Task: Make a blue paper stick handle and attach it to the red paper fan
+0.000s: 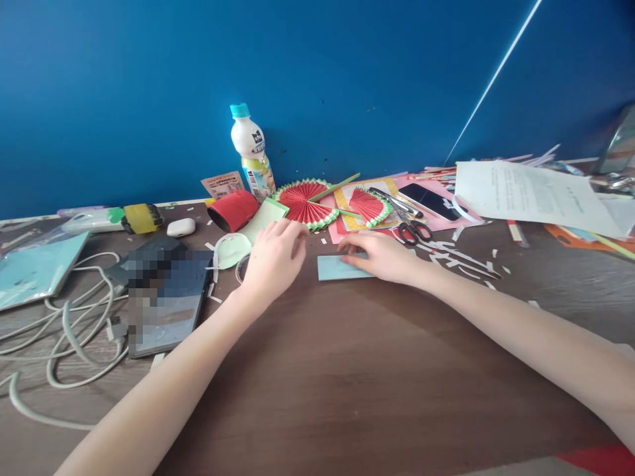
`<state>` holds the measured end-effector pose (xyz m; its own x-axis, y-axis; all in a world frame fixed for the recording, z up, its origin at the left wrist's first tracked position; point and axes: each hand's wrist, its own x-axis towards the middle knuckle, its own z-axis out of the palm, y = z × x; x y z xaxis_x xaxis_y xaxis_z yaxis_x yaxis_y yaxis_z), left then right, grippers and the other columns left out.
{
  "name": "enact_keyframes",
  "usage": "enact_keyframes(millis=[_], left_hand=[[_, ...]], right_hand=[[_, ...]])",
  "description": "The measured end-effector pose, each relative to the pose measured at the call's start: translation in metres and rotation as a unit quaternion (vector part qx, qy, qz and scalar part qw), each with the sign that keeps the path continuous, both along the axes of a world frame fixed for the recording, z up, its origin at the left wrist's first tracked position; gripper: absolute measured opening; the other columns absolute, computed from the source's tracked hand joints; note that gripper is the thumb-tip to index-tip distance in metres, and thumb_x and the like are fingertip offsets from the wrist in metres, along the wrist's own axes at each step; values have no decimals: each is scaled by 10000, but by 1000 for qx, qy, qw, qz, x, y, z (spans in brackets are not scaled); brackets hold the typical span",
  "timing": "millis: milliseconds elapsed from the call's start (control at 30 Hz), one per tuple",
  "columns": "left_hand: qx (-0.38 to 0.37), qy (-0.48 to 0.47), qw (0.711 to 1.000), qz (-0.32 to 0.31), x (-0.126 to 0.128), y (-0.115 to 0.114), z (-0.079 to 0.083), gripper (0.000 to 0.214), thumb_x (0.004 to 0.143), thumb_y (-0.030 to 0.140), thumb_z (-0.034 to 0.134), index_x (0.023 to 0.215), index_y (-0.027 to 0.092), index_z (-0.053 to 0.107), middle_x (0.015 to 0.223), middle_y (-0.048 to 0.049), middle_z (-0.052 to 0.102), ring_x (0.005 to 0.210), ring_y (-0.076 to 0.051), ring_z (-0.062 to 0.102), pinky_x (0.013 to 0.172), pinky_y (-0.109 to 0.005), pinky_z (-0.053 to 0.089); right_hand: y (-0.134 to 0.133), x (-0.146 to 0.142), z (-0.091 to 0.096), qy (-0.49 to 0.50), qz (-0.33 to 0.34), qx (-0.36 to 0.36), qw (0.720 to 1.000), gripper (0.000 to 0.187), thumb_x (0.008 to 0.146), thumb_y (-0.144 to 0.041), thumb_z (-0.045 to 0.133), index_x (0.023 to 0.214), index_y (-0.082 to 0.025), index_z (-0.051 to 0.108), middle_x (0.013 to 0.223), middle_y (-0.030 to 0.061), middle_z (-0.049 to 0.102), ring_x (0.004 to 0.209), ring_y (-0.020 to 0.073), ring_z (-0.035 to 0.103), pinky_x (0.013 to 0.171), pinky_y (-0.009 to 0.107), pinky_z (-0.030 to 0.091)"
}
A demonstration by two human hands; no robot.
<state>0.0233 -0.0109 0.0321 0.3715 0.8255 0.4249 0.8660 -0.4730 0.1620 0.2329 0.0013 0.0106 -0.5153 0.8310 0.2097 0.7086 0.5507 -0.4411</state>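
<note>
One brown table littered with paper scraps meets a blue wall. The left hand partly hides a ring; whether its fingers hold anything, I cannot tell. The right hand covers part of a blue paper strip on the table, its grip unclear; the strip's long axis runs left to right.

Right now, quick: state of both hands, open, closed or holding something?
Left hand: fingers bent, palm hidden; cannot tell if it holds anything.
Right hand: fingers curled, on the light blue paper; cannot tell if gripping it.
</note>
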Motion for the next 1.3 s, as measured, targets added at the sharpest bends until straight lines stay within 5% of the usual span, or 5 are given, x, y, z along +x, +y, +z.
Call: enact_keyframes(millis=[167, 333, 467, 767, 1300], left_hand=[[-77, 77, 983, -148, 17, -15, -9, 140, 827, 271, 497, 899, 187, 583, 880, -38, 610, 838, -188, 536, 742, -313, 404], [-94, 119, 977, -150, 19, -18, -20, 96, 818, 204, 501, 896, 189, 555, 903, -39, 592, 866, -187, 533, 752, -302, 422], [-101, 113, 983, -107, 13, -13, -17, 96, 812, 202, 494, 890, 186, 548, 886, -40, 581, 850, -194, 541, 736, -306, 430], [-159, 85, 981, -67, 8, -8, -11, 107, 775, 175, 486, 857, 186, 554, 875, -38, 576, 864, -209, 537, 729, -319, 425], [-214, 78, 970, -84, 14, -16, -8, 122, 756, 183, 484, 856, 172, 552, 849, -43, 570, 833, -193, 547, 738, -304, 430]], right_hand=[[1, -3, -6, 66, 17, 4, 998, 152, 799, -266, 530, 897, -172, 597, 847, 55, 623, 842, 186, 554, 763, 333, 423], [2, -2, 1, 203, 12, -102, 974, 214, 720, -274, 612, 909, -176, 596, 961, 54, 631, 927, 187, 578, 832, 343, 429], [-1, 3, 15, 266, -18, -46, 963, 157, 778, -279, 539, 887, -186, 602, 952, 44, 638, 904, 186, 577, 786, 334, 434], [3, 12, 14, -43, 39, -69, 996, 109, 756, -244, 543, 823, -195, 614, 873, 36, 625, 824, 183, 552, 736, 309, 404], [-2, 15, 19, -125, 40, -140, 981, 114, 729, -250, 550, 837, -211, 552, 856, 17, 583, 715, 149, 511, 604, 250, 345]])
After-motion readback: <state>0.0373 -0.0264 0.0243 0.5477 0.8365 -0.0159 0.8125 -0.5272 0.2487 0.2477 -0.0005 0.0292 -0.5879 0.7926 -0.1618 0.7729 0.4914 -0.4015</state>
